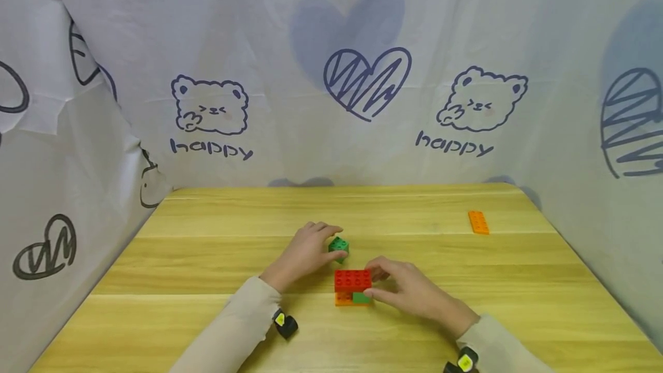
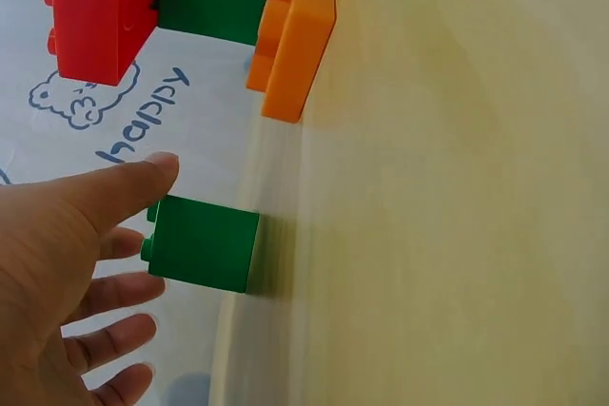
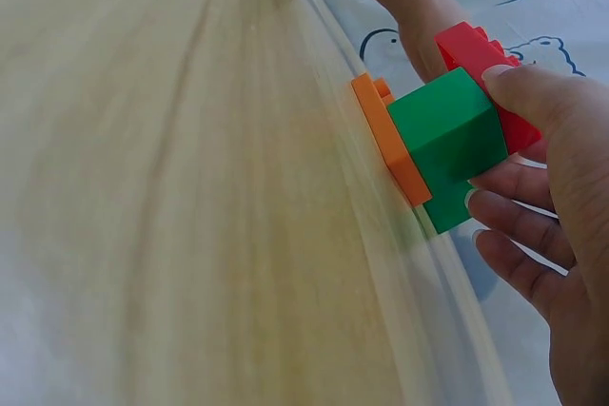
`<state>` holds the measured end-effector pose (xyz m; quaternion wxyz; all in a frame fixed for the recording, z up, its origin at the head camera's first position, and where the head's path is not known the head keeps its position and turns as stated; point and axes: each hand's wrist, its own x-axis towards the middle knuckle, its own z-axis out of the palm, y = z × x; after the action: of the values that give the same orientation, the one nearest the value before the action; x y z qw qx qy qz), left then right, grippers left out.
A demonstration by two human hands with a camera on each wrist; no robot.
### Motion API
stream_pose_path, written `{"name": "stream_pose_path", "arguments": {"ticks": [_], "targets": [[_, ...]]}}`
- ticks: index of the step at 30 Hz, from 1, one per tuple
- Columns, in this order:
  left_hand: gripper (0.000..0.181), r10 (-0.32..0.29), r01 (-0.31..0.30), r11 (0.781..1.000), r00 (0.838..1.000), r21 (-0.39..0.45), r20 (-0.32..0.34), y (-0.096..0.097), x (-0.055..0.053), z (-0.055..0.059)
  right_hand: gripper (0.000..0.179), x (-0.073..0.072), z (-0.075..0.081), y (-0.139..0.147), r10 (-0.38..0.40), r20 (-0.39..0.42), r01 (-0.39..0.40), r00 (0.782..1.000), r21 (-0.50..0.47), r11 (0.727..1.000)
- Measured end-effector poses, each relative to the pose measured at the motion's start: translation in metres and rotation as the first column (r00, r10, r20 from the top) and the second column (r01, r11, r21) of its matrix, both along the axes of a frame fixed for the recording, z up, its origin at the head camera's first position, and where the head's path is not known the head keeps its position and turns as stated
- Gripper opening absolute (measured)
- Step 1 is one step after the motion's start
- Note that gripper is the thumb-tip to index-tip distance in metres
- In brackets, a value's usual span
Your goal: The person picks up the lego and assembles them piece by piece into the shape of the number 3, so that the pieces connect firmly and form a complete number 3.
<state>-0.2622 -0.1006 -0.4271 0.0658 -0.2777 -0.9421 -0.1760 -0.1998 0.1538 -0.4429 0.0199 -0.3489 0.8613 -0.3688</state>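
In the middle of the table stands a small stack of toy building bricks: a red brick on top, a green brick under its right end, and an orange plate at the bottom. My right hand pinches the stack's right end, thumb at the front of the red brick and fingers behind. Just beyond the stack, a loose green brick sits studs up on the table. Around it my left hand is spread, thumb on the near side and fingers on the far side, with a gap showing.
Another orange plate lies at the back right of the wooden table. A white cloth with drawn bears and hearts hangs behind the table and along both sides. Dark wrist cameras sit at both sleeves.
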Motion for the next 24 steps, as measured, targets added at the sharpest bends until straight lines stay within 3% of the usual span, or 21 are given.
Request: {"name": "stream_pose_path", "arguments": {"ticks": [6,17,24], "targets": [[0.058,0.025,-0.024,0.998,1.000,-0.064,0.006,0.003,-0.002,-0.001,0.039,0.000,0.000,0.000,0.003,-0.019,-0.003,1.000,-0.021,1.000],[0.049,0.010,-0.016,0.993,0.998,-0.117,-0.056,0.005,0.001,0.000,0.040,0.000,-0.002,0.001,-0.013,-0.007,0.013,1.000,-0.012,1.000],[0.045,0.006,-0.014,0.995,0.997,-0.096,-0.082,0.002,0.007,0.011,0.039,-0.001,-0.003,0.000,0.004,-0.013,-0.005,1.000,-0.027,1.000]]}}
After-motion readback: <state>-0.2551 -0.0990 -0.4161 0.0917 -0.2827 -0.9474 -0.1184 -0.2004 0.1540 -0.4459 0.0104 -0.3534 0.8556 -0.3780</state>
